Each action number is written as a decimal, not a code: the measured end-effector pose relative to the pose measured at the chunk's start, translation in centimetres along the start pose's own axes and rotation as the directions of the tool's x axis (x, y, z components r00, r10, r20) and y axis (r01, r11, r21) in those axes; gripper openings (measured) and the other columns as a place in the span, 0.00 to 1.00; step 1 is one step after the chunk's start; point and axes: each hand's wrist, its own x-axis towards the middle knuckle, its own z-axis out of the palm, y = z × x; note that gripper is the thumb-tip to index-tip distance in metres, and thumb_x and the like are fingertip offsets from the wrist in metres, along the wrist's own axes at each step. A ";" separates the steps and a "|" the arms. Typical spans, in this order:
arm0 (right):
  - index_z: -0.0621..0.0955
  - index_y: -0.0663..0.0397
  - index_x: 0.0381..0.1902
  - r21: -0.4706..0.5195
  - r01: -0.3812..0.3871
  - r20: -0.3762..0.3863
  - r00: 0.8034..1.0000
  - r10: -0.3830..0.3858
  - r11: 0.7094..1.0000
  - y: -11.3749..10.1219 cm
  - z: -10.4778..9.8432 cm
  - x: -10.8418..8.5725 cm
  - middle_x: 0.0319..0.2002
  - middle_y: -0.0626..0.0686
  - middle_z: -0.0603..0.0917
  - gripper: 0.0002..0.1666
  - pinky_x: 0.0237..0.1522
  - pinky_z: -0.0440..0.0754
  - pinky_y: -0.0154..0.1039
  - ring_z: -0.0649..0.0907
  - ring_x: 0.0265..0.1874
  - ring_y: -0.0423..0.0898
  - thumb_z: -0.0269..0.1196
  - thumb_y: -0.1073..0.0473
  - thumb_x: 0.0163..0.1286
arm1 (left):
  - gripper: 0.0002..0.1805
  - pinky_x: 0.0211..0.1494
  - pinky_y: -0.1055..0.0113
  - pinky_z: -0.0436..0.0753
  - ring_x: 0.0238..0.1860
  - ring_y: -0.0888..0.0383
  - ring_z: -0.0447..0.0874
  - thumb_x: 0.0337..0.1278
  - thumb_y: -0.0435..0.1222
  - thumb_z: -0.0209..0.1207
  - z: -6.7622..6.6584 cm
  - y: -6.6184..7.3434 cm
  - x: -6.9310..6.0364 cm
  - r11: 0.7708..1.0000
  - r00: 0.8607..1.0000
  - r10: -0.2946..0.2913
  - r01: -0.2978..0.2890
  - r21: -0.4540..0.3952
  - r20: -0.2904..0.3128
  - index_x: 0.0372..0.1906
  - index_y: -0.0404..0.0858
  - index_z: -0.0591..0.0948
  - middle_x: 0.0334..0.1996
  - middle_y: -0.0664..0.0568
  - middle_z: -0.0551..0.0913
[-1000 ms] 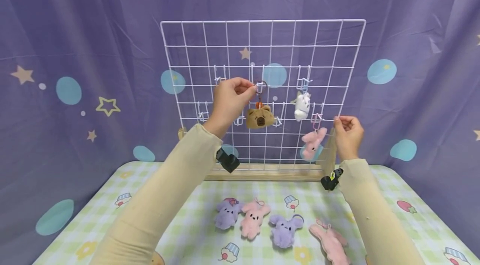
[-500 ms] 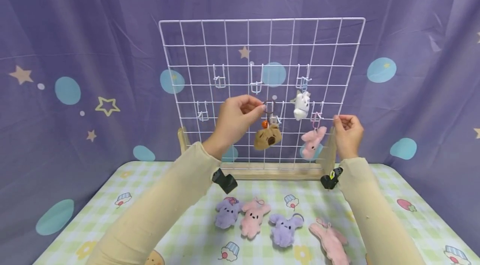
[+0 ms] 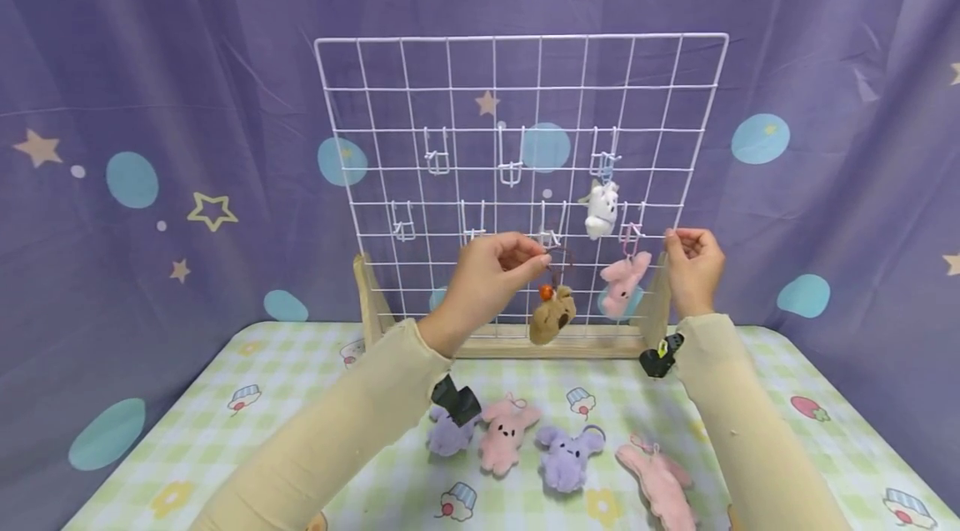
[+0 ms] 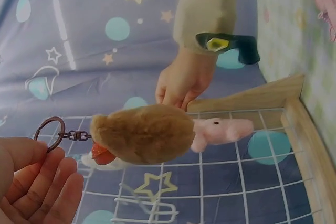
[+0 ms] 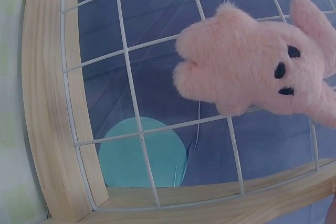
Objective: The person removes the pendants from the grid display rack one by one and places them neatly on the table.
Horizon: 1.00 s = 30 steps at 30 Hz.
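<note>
Left hand (image 3: pixel 491 279) pinching ring (image 4: pixel 63 129) of brown plush (image 3: pixel 552 321), plush dangling at the hand's four o'clock, right hand (image 3: pixel 696 264) pinching white grid rack (image 3: pixel 537 130) at its four o'clock edge

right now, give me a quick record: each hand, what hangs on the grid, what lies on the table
left hand: pinches the ring of the brown animal-head plush keychain
right hand: pinches the right edge of the white wire grid
hanging on grid: white plush keychain, upper; pink long-eared plush keychain, lower
tablecloth, left to right: purple plush, pink plush, second purple plush, second pink plush
</note>
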 end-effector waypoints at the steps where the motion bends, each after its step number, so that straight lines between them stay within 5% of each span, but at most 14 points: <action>1: 0.77 0.57 0.31 -0.007 -0.002 0.001 1.000 0.002 1.000 0.0 0.0 0.0 0.25 0.41 0.78 0.03 0.31 0.74 0.23 0.77 0.25 0.33 0.61 0.67 0.64 | 0.05 0.28 0.70 0.76 0.25 0.60 0.77 0.56 0.36 0.63 0.1 -0.1 -0.1 1.000 1.000 0.000 0.000 -0.002 0.006 0.33 0.37 0.84 0.25 0.52 0.83; 6: 0.77 0.64 0.35 -0.033 0.000 0.012 1.000 0.000 0.999 -0.6 0.0 -0.3 0.26 0.41 0.77 0.04 0.32 0.73 0.23 0.77 0.26 0.34 0.60 0.67 0.64 | 0.05 0.27 0.71 0.75 0.24 0.61 0.77 0.57 0.35 0.63 0.7 -0.8 -0.8 0.999 0.999 0.026 -0.025 -0.029 0.036 0.33 0.37 0.84 0.27 0.49 0.85; 14: 0.76 0.55 0.30 -0.021 0.007 0.006 1.000 -0.007 1.000 -0.5 0.0 -0.2 0.26 0.42 0.78 0.05 0.32 0.73 0.23 0.77 0.26 0.34 0.60 0.68 0.64 | 0.04 0.27 0.72 0.77 0.24 0.61 0.77 0.56 0.34 0.63 1.9 -1.7 -1.9 0.997 0.997 0.007 -0.001 -0.072 0.076 0.33 0.37 0.84 0.26 0.50 0.84; 30: 0.76 0.60 0.31 0.003 0.023 0.003 1.000 -0.023 1.000 -0.6 0.1 -0.3 0.24 0.42 0.78 0.03 0.30 0.74 0.23 0.77 0.24 0.34 0.61 0.70 0.63 | 0.04 0.32 0.74 0.79 0.26 0.67 0.78 0.56 0.32 0.62 4.7 -3.4 -4.6 0.992 0.980 0.043 -0.019 -0.124 0.195 0.33 0.34 0.84 0.28 0.48 0.85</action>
